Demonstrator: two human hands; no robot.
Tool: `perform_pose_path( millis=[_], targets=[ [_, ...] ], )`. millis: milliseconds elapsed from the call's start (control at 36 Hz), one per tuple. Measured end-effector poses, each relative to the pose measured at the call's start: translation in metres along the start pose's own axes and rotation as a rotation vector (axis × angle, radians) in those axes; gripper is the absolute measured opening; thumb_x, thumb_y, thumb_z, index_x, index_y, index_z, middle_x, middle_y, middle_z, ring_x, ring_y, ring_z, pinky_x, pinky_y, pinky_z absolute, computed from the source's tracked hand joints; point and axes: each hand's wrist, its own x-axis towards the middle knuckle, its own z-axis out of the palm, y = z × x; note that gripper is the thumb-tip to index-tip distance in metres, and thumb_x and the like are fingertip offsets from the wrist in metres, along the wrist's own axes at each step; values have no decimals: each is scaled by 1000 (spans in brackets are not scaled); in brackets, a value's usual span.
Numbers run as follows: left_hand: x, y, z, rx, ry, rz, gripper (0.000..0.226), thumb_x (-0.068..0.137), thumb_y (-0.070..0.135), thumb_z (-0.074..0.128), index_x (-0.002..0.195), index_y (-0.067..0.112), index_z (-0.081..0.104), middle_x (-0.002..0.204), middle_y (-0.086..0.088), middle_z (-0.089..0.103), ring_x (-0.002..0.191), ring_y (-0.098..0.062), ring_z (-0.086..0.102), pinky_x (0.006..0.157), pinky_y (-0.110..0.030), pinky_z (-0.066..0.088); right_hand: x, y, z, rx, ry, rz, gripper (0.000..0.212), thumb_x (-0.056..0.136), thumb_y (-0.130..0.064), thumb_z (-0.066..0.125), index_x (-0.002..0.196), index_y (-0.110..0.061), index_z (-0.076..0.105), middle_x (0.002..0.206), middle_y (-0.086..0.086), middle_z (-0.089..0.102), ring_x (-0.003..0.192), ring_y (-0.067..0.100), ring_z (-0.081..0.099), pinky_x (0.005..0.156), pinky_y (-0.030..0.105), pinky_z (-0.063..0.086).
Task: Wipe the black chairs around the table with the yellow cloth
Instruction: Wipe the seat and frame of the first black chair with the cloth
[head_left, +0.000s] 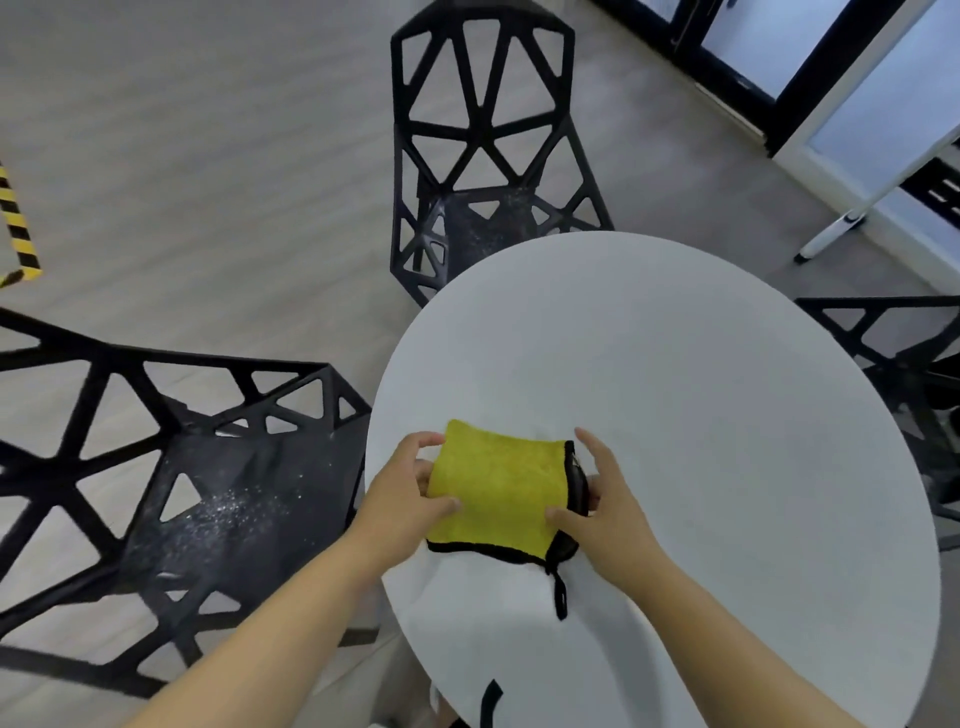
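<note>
Our two bare forearms reach in from the bottom edge, over the near side of the round white table (675, 364). Our left hand (400, 493) grips the left edge of the yellow cloth (498, 493), thumb on top and fingers curled round its far left corner. Our right hand (608, 499) holds the right edge, where the black trim is. Its thumb lies on the yellow face and its fingers are bent round the outside. The cloth is folded into a rough square and sits on the table's near left part, between our hands. A black loop (561, 597) hangs from its near right corner onto the tabletop.

Just left of the table stands a black chair (218, 499) with an open frame of triangles, and we see pale specks across its seat. A second black chair (483, 130) stands at the far side, its seat partly under the table edge and also speckled. A third chair (893, 332) shows at the right edge, mostly cut off.

Beyond lie a grey floor (234, 130), yellow and black striped tape (15, 223) at the far left, and a glass door (857, 104) at the top right.
</note>
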Motion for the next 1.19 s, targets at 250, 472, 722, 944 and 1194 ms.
perform_pose_path(
  millis=[250, 472, 722, 944, 1194],
  targets=[
    [-26, 11, -27, 630, 165, 344, 31, 81, 16, 70, 110, 24, 64, 104, 6, 40, 99, -11, 32, 78, -13, 28, -8, -35, 26, -733, 98, -167, 37, 75, -34, 74, 110, -28, 62, 94, -3, 41, 99, 21, 44, 77, 33, 47],
    [-72, 5, -72, 684, 85, 573, 28, 83, 26, 57, 110, 21, 64, 107, 7, 59, 100, -13, 52, 85, -26, 42, -33, -66, 75, -1063, -190, -338, 46, 79, -48, 62, 114, -22, 48, 134, -7, 39, 124, 17, 32, 99, 28, 21],
    [-154, -80, -165, 627, 99, 444, 26, 89, 38, 58, 114, 32, 54, 108, 16, 50, 96, -2, 48, 83, -22, 42, -97, -89, 196, -812, -328, -334, 23, 85, -31, 59, 103, -25, 46, 93, -5, 58, 85, 16, 55, 74, 31, 45],
    [-227, -176, -262, 569, 186, 217, 30, 88, 50, 55, 115, 40, 49, 102, 26, 46, 89, 8, 49, 82, -19, 46, -134, -102, 301, -912, -192, -326, 23, 86, -42, 55, 100, -24, 49, 91, -5, 58, 86, 17, 56, 73, 31, 45],
    [-258, -234, -327, 538, 278, 107, 25, 88, 51, 53, 109, 38, 54, 102, 22, 52, 90, 6, 50, 74, -7, 37, -140, -137, 380, -760, -160, -321, 20, 87, -44, 59, 91, -27, 50, 77, -4, 59, 72, 12, 55, 62, 27, 41]
  ],
)
